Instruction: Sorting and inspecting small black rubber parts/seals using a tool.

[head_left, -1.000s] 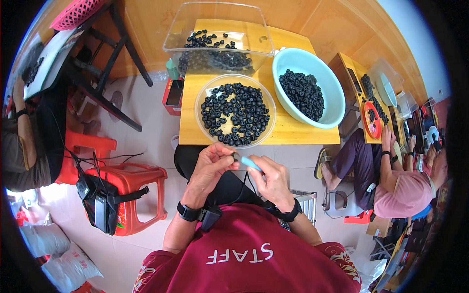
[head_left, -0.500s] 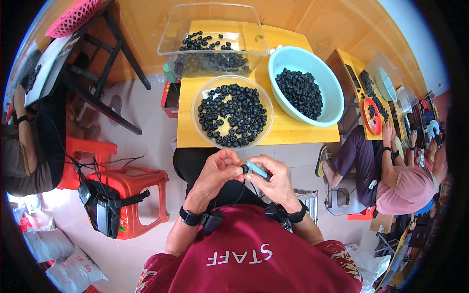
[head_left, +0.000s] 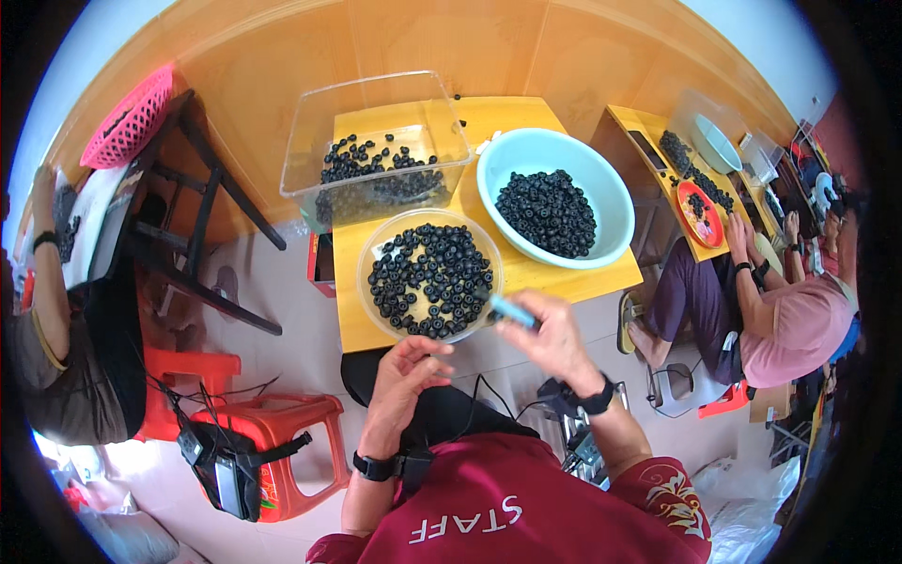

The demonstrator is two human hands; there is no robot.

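My right hand (head_left: 550, 336) is closed round a slim light-blue-handled tool (head_left: 515, 312), held at the near right rim of a round clear tray (head_left: 499, 268). Motion blurs the tool's dark tip, so its kind does not show, nor whether a piece is on it. Several small round black parts (head_left: 451, 268) with holes in the middle lie in that tray. Just below the tray's near edge, my left hand (head_left: 404, 381) has its thumb and fingers apart, with nothing visible between them.
On the yellow table (head_left: 601, 280) stand a light-blue basin (head_left: 615, 179) and a clear box (head_left: 442, 141), both with black parts. A red stool (head_left: 324, 451) carries a black bag (head_left: 221, 479). People sit at both sides; a pink basket (head_left: 127, 122) is far left.
My hands have come apart. My right hand has moved the tool right and forward to the tray's rim; the black part between my left fingers no longer shows there. The view has tilted up.
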